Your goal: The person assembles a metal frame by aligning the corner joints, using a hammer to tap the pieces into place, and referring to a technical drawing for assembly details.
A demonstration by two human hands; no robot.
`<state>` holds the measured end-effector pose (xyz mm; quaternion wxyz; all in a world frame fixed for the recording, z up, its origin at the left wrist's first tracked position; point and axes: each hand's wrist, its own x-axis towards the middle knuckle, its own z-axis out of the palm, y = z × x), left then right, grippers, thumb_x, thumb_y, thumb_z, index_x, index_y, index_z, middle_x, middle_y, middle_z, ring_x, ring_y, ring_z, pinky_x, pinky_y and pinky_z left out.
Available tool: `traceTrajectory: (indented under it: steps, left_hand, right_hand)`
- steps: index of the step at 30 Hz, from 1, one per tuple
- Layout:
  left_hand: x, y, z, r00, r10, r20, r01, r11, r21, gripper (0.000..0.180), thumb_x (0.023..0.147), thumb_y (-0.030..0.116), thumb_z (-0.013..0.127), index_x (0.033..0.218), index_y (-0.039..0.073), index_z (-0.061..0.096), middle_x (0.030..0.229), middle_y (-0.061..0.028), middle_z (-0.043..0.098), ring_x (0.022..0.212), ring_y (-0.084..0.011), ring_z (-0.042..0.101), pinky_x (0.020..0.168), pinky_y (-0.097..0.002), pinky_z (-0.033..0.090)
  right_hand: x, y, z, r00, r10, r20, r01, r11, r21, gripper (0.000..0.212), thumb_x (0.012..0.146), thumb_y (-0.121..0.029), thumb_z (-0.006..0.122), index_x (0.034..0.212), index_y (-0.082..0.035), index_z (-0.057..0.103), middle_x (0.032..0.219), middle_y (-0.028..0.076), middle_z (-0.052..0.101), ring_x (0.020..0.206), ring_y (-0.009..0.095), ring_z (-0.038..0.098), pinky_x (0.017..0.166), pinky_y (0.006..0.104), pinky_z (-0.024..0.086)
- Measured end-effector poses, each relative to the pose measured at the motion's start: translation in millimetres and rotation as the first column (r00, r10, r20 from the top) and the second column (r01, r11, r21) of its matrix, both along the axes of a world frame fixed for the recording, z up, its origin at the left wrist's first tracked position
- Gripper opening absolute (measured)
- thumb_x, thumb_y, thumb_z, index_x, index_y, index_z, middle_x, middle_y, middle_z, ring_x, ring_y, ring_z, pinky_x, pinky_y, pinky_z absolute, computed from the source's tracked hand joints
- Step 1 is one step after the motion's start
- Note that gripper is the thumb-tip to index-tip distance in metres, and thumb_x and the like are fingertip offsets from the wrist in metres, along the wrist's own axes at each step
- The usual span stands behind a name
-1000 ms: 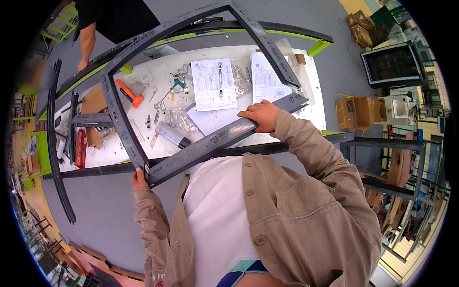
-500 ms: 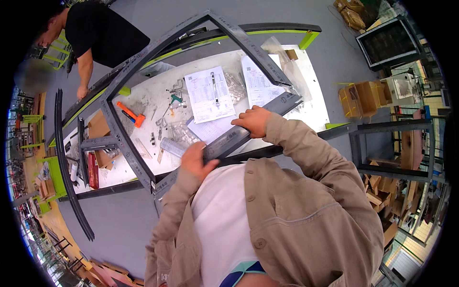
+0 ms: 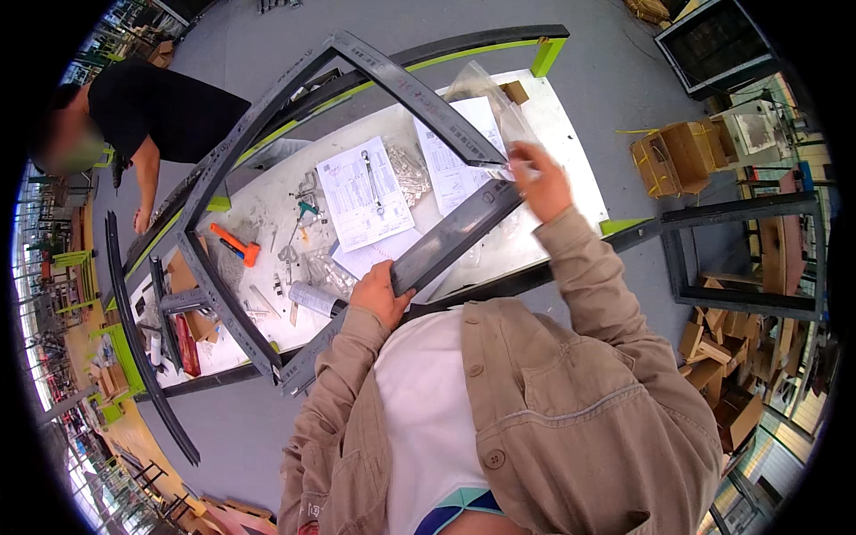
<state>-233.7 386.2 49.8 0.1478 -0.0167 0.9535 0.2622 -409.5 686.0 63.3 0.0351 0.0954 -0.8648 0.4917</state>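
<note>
A: How is the bar (image 3: 455,234) held?

B: By the left hand (image 3: 382,294), closed over it near mid-length, with the thumb kept toward the body; steadiness seems to be gained from that central hold.

A: And the right hand (image 3: 542,183)?

B: It is raised at the bar's far right end, fingers partly curled. Whether anything is gripped cannot be told, as they are blurred.

A: Where is the bar placed?

B: It is slanted across the near side of the desk (image 3: 563,143), in front of the body, presumably so that both ends can be reached. Its ends are set close to those of an angled frame (image 3: 428,114); whether they are joined cannot be made out.

A: What is seen beyond?

B: Papers (image 3: 364,196) are laid face up within the frame's outline, likely so that they can be read from above. A hammer (image 3: 236,245) is kept farther left, apparently for easy reach. Past the frame, a co-worker's hand (image 3: 143,218) is held near a dark rail (image 3: 481,39).
</note>
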Motion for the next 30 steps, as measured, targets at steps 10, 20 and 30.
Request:
traceTrajectory:
  steps: [10, 20, 30]
  left_hand:
    - [-2.2, 8.0, 2.9, 0.999, 0.053, 0.009, -0.053, 0.998, -0.034, 0.065, 0.075, 0.032, 0.079, 0.123, 0.000, 0.048, 0.106, -0.0233, 0.062, 0.098, -0.0405, 0.061, 0.084, -0.0449, 0.050]
    - [-5.0, 12.2, 6.8, 0.997, 0.080, 0.008, -0.080, 0.996, -0.031, 0.060, 0.075, 0.028, 0.078, 0.120, 0.002, 0.050, 0.104, -0.0209, 0.062, 0.095, -0.0393, 0.061, 0.082, -0.0450, 0.049]
    - [-4.7, 7.3, 3.4, 0.996, 0.088, -0.012, -0.088, 0.995, -0.045, 0.060, 0.075, 0.028, 0.078, 0.121, 0.001, 0.050, 0.106, -0.0215, 0.061, 0.097, -0.0397, 0.060, 0.083, -0.0461, 0.048]
  right_hand:
    - [-30.8, 53.6, -61.2, 0.861, 0.083, 0.501, 0.119, 0.926, -0.358, 0.038, 0.096, -0.025, 0.055, 0.122, 0.003, 0.058, 0.101, 0.010, 0.069, 0.097, 0.018, 0.063, 0.089, 0.0283, 0.047]
    - [-114.8, -38.4, -11.9, 0.810, 0.322, 0.491, -0.482, 0.842, 0.242, 0.089, 0.073, -0.042, 0.079, 0.144, -0.008, 0.039, 0.125, 0.021, 0.061, 0.111, 0.031, 0.061, 0.097, 0.0346, 0.045]
    - [-135.3, -42.3, -29.4, 0.752, 0.439, 0.492, -0.575, 0.801, 0.165, 0.091, 0.069, -0.036, 0.082, 0.147, -0.018, 0.038, 0.115, 0.015, 0.067, 0.100, 0.027, 0.064, 0.091, 0.0327, 0.048]
